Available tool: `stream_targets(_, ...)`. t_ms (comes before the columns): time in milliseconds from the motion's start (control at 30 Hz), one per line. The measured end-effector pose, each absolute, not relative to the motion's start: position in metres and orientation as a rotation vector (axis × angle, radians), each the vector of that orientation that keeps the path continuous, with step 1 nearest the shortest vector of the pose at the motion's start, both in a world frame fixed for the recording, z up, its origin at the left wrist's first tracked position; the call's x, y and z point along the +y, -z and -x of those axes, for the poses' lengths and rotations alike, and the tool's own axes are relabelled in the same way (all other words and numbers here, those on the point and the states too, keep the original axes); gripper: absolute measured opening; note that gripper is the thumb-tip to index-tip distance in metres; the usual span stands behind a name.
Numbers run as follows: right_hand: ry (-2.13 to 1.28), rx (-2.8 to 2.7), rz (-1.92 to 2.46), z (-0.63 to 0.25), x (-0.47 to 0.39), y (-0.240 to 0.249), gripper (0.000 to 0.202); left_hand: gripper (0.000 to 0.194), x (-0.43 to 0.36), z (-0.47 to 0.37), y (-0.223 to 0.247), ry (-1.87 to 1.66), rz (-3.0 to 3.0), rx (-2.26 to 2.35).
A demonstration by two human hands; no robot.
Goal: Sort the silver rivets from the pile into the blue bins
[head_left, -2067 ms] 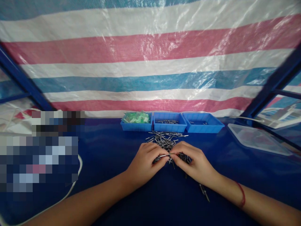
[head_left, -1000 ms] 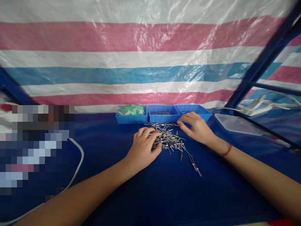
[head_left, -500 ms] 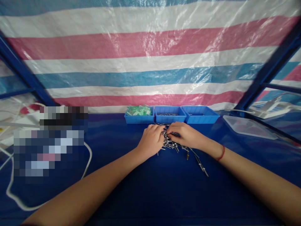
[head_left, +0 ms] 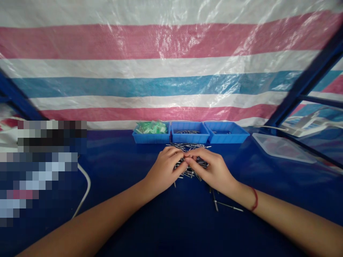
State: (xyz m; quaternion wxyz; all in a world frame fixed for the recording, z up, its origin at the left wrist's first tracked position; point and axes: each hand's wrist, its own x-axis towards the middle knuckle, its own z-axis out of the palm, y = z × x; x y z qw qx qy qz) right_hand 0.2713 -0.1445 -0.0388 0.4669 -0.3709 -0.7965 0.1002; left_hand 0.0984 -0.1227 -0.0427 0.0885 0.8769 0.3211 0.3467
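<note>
Clock centred on the heap, 12 pointing away from the wearer. Heap of slim, silver-and-dark metal pins [head_left: 189,174], jumbled, lying on the dark blue, smooth tabletop [head_left: 171,225]; partly covered by both hands. Left hand [head_left: 167,167] at 9 o'clock, forearm running in from 8. Right hand [head_left: 213,169] at 3, forearm in from 4, thin red cord bracelet [head_left: 255,200] on the wrist. Thumbs and index fingers of the two hands pinched together, tips meeting over the heap. Fingers hide the pinch point; cannot tell whether a pin sits between them.

Two stray metal pins [head_left: 215,205] at 4 to 5 o'clock, apart from the heap, close to each other, one pointing towards the wearer, the other slanting off to the right.

Three blue, rectangular plastic bins in a row behind the heap. Left bin [head_left: 151,139], near 11: clear-and-green plastic packets [head_left: 154,127], piled up to the rim. Middle bin [head_left: 190,139], at 12: more pins lying low inside. Right bin [head_left: 230,139], between 1 and 2.

Translucent, flat plastic lid [head_left: 284,148] between 2 and 3, well apart. White, curved cable [head_left: 87,185] between 8 and 9. Red, white and blue striped plastic sheet [head_left: 171,85] beyond the bins.
</note>
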Motion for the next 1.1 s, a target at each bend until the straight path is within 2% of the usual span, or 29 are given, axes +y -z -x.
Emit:
stream_targets(533, -0.31, -1.862, 0.916, -0.2719, -0.1435, 0.0373, 0.006, 0.01, -0.1266, -0.0991, 0.0426, -1.098, -2.569, 1.01)
stream_targets(1100, -0.254, -1.873, 0.932, -0.2738, -0.1404, 0.0384, 0.01, 0.005, -0.1277, -0.0983, 0.0406, -1.294, -2.418, 1.071)
